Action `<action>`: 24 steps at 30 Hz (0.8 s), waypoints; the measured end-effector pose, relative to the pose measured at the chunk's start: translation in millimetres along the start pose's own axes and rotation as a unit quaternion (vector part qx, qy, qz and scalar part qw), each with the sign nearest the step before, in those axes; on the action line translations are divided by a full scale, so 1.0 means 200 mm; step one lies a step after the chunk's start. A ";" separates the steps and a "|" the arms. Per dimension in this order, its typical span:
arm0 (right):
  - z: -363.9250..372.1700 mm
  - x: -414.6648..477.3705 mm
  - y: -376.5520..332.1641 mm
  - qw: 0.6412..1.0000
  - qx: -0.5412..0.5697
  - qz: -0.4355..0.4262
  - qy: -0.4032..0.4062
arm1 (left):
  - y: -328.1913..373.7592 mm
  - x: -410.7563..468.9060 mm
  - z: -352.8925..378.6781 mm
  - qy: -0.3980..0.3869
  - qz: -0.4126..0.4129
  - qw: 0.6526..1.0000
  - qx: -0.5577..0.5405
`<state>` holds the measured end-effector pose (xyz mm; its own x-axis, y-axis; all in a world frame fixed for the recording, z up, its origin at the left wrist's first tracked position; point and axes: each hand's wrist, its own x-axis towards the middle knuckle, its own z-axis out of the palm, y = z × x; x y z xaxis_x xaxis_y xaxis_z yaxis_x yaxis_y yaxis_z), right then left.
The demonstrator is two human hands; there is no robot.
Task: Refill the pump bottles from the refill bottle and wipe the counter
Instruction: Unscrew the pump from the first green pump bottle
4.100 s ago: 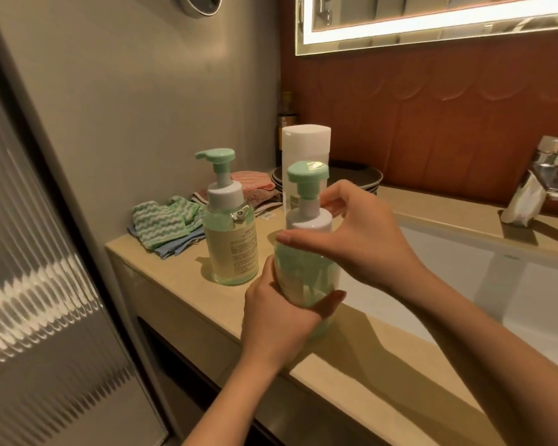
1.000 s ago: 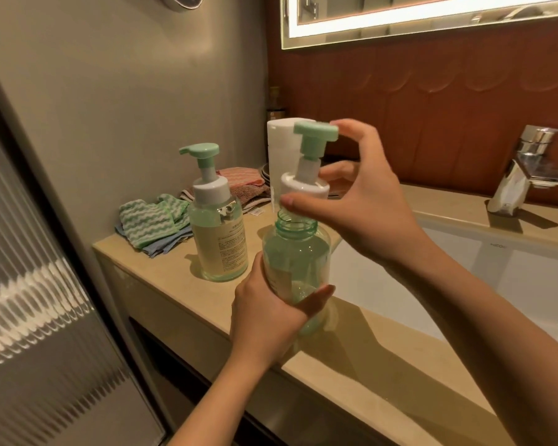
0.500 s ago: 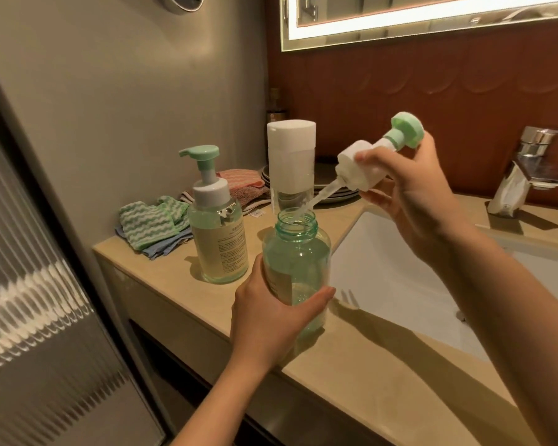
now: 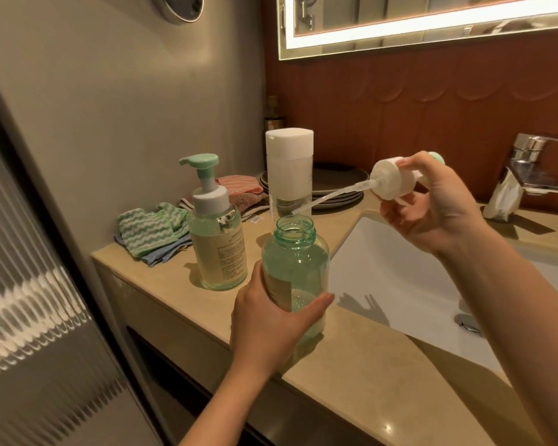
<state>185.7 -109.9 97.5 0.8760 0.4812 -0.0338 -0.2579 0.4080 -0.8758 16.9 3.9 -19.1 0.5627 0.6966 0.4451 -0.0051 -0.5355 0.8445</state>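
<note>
I read this as the uncapping step: the pump head (image 4: 392, 181) is off and nothing is poured yet. The left hand (image 4: 271, 323) wraps the open pump bottle (image 4: 295, 262), upright at the counter (image 4: 368, 365) edge beside the sink (image 4: 393, 278). The right hand (image 4: 432, 207) grips the pump head, its dip tube (image 4: 332, 196) angled toward the bottle mouth. The bottle is clear green and low on liquid. Next, I'd guess: park the head and grab the white refill bottle (image 4: 289, 169) behind.

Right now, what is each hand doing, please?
Left hand: grips the open bottle.
Right hand: holds the pump head.
</note>
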 end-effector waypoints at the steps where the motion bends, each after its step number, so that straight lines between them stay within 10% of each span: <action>1: -0.01 0.01 0.00 1.000 0.009 0.007 0.011 | 0.00 0.00 0.00 0.003 0.000 1.000 0.003; 11: -0.12 0.09 0.00 0.996 0.064 -0.047 0.041 | 0.01 0.01 0.00 0.026 -0.035 0.999 -0.002; 20: -0.09 0.23 0.21 0.835 -0.421 -0.341 -0.100 | 0.01 0.01 0.00 0.027 -0.037 0.999 0.001; 24: -0.02 0.34 0.29 0.845 -0.412 -0.314 -0.134 | 0.01 0.01 0.01 0.031 -0.051 0.998 0.007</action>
<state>231.0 -56.7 42.5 0.5818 0.5739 0.5763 0.6917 0.0237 -0.7218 19.3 3.6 -16.2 0.5083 0.7751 0.3754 0.0612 -0.4674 0.8820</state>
